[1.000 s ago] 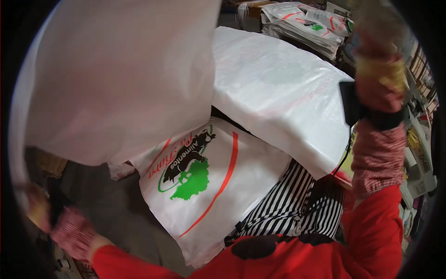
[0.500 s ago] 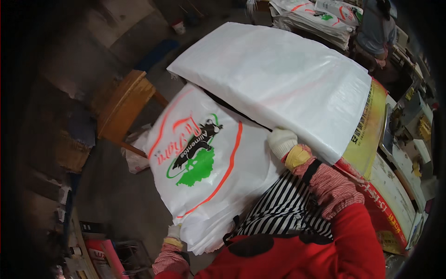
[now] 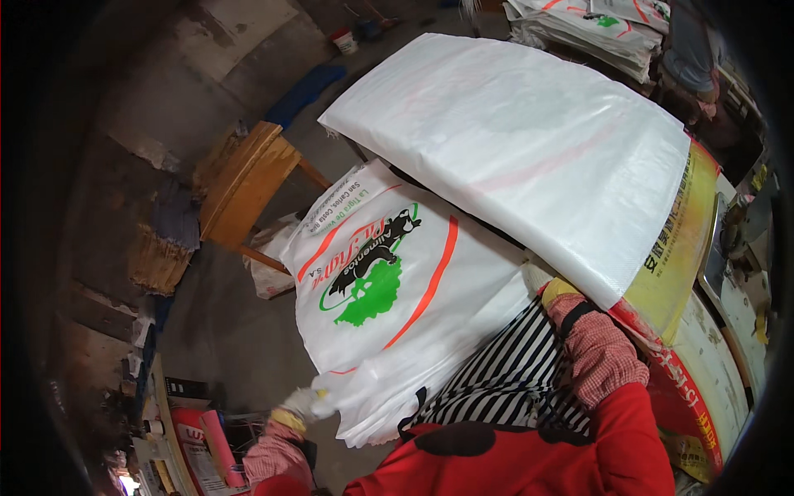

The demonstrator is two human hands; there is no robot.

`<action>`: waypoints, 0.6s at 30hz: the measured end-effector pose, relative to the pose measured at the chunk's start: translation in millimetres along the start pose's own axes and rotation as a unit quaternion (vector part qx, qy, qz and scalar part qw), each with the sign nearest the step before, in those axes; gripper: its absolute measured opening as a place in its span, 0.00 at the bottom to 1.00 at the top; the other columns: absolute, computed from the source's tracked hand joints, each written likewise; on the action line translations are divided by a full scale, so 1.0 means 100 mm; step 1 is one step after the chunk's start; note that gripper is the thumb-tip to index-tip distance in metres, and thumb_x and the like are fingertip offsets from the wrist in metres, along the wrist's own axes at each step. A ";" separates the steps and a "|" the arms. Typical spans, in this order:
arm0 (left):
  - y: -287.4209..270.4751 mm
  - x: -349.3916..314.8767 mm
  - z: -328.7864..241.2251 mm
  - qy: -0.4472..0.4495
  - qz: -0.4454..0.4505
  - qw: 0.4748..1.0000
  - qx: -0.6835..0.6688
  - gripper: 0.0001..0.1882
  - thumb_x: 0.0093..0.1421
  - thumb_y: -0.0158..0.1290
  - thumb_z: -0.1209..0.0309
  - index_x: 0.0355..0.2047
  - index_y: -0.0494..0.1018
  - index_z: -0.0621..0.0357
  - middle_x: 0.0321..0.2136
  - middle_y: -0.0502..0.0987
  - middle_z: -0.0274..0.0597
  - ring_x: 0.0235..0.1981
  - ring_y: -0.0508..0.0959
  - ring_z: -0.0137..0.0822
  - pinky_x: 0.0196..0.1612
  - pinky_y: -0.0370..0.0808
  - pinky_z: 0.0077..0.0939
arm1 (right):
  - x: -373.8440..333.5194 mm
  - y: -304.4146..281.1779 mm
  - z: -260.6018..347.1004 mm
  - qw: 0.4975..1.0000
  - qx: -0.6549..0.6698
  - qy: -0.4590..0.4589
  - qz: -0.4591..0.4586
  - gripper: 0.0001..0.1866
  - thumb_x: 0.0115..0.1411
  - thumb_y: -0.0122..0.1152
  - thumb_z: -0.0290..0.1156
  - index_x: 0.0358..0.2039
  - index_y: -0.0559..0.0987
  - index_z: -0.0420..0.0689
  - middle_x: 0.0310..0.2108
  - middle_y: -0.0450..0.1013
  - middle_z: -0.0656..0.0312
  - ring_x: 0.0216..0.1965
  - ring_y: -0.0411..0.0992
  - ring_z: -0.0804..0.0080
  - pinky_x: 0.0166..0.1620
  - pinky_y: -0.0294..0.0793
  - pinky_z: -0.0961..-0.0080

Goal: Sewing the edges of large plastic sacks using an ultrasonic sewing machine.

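Observation:
A white printed sack [image 3: 364,273], with green, black and red markings, hangs off the near edge of the table over my lap. My right hand [image 3: 539,279], in a pale glove, is closed at the sack's upper right edge, close against the table; its fingertips are partly hidden. At the sack's lower left corner is my gloved left hand [image 3: 303,405], its fingers smeared by motion, so their grip is unclear. Spread over the table lies a stack of plain white sacks [image 3: 513,140], the top one blank side up.
A yellow and red printed sheet [image 3: 674,240] covers the table's right end. More printed sacks [image 3: 591,33] are piled at the back, near another person [image 3: 691,58]. A wooden stool [image 3: 248,182] stands to the left, with a blue cloth [image 3: 304,95] and a bucket [image 3: 345,41] behind.
The printed sack has flattened and opened out, showing more of its print at the far left edge. My left hand has shifted slightly left and up. The whole view has moved a little.

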State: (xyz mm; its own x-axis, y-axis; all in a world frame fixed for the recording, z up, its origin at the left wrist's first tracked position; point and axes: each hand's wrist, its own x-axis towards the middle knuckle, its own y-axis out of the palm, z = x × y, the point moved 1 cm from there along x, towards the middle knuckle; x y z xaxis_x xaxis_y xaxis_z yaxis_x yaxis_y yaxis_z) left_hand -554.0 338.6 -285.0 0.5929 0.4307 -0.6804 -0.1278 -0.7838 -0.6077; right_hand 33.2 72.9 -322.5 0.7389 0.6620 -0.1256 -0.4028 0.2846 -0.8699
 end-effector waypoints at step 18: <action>-2.88 0.45 -2.39 0.331 -0.367 0.855 0.159 0.13 0.49 0.44 0.74 0.34 0.72 0.63 0.33 0.75 0.50 0.36 0.74 0.47 0.39 0.70 0.34 | -0.44 -2.54 1.75 0.977 -0.002 -0.105 0.184 0.07 0.42 0.49 0.23 0.25 0.71 0.47 0.19 0.70 0.62 0.24 0.69 0.72 0.27 0.67 0.77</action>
State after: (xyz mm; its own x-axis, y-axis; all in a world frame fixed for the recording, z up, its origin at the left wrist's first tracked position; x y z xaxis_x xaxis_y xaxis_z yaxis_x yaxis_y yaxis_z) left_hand -300.1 476.8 -42.6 0.9127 0.3238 0.2493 0.3249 -0.2053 -0.9232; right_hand 8.8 92.8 -12.8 0.4174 0.8467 -0.3300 -0.6183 -0.0015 -0.7860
